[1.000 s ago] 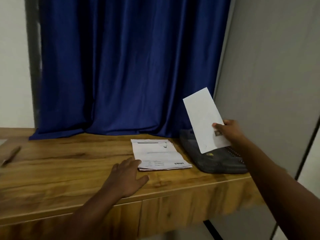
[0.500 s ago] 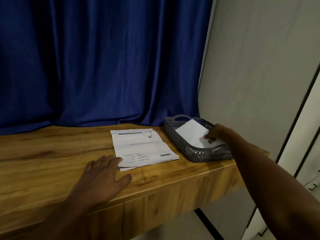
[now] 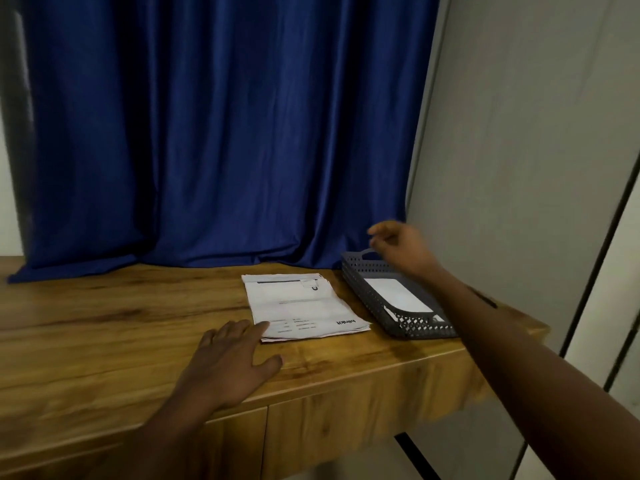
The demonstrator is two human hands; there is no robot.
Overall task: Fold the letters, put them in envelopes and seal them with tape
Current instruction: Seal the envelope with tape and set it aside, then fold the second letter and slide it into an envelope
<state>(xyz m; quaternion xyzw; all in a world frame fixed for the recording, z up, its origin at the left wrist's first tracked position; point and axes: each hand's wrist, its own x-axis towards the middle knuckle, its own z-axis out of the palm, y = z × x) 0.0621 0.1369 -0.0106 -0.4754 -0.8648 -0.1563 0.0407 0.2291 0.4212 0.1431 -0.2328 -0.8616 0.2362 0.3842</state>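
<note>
Head view shows us a wooden desk [image 3: 104, 327] with a blue curtain [image 3: 221, 133] hanging behind it and a grey panel [image 3: 519, 168] standing at its right end. Our left hand [image 3: 232, 362] lies flat on the desk, palm down, fingers straight and spread, holding nothing; its fingertips [image 3: 259, 326] touch the near left corner of a stack of letters [image 3: 301, 306]. The stack lies flat just beyond and to the right of that hand, printed side up, with small lines of text along its near edge and a dark bar across its far edge. Our right hand [image 3: 401, 245] is raised off the desk, well to the right of the left hand and farther back, blurred by motion. Its fingers are loosely curled and point left, and we see nothing in them. Directly under and just nearer than that hand sits a dark perforated basket [image 3: 408, 323], close to the desk's right end and just to the right of the letters, not touching them as far as we can tell. A white envelope [image 3: 398, 294] lies flat inside the basket, below the right wrist and apart from the fingers. One basket handle [image 3: 369, 251] shows just beneath the right fingertips, and we cannot tell whether they touch it.
</note>
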